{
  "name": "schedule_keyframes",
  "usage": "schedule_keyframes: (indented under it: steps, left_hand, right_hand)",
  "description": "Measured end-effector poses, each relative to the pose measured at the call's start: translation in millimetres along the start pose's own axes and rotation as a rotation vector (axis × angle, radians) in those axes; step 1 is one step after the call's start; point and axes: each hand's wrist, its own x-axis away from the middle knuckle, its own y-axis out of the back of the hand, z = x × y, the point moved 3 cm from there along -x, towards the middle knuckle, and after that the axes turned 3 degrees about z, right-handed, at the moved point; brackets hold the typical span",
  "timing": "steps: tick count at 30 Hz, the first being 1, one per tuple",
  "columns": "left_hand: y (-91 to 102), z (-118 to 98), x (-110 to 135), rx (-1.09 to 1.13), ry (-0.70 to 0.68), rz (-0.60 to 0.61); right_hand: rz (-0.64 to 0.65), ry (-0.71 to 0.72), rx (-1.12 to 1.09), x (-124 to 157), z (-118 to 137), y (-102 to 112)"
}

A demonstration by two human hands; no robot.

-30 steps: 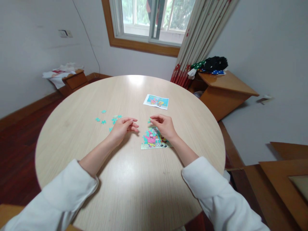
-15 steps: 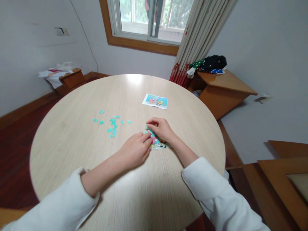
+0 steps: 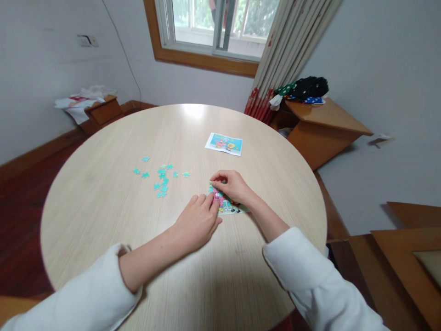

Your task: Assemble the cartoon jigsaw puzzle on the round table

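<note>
A partly joined jigsaw puzzle (image 3: 227,208) with pink and teal cartoon artwork lies on the round table, its upper right part covered by my right hand (image 3: 231,185). Thumb and index finger of that hand pinch a small teal-green puzzle piece (image 3: 211,184) at the puzzle's upper left corner. My left hand (image 3: 198,219) rests with its fingers stretched over the puzzle's left edge, touching the pink figure. To the left, several loose teal puzzle pieces (image 3: 164,182) are scattered, some of them overlapping.
A printed reference picture (image 3: 225,144) lies beyond my hands on the pale wooden table (image 3: 103,207). Dark cloths (image 3: 308,89) sit on a wooden cabinet (image 3: 327,120) at the right. Papers (image 3: 81,102) lie on low furniture at the back left, and a curtain hangs beside the window.
My left hand has shifted slightly down, its fingers flatter, so more of the pink figure shows. The right hand stays at the puzzle's upper left corner, still pinching the piece. The view has shifted slightly.
</note>
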Motion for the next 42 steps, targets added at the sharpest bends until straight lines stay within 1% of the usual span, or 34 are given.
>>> schedule_keyframes:
  steps: [5,13,19,25,31,36,39,42]
  left_hand:
    - [-0.8,1,1,0.013,-0.001,-0.042]
    - [-2.6,2,1,0.015,0.002,-0.054]
    - [-2.4,2,1,0.024,0.012,-0.020]
    - [-2.7,2,1,0.062,0.001,-0.056]
    - [-3.0,4,1,0.062,0.004,-0.063]
    - [-2.6,8,-1,0.057,0.040,-0.049]
    - [-3.6,10,-2,0.079,0.048,-0.039]
    - [-4.6,12,-1,0.082,0.053,-0.047]
  right_hand:
    - [-0.003,0.010,0.024,0,-1,0]
    - [-0.053,0.036,0.201,0,3,0]
    - [-0.021,0.055,0.239,0,2,-3]
    - [-0.030,0.053,0.263,-2,0,-4]
    - [-0.057,0.032,0.266,-2,-3,-2]
    - [-0.085,0.001,0.223,-1,-5,0]
    - [-0.096,0.027,0.162,-1,0,1]
    - [-0.174,0.074,0.130,-1,7,6]
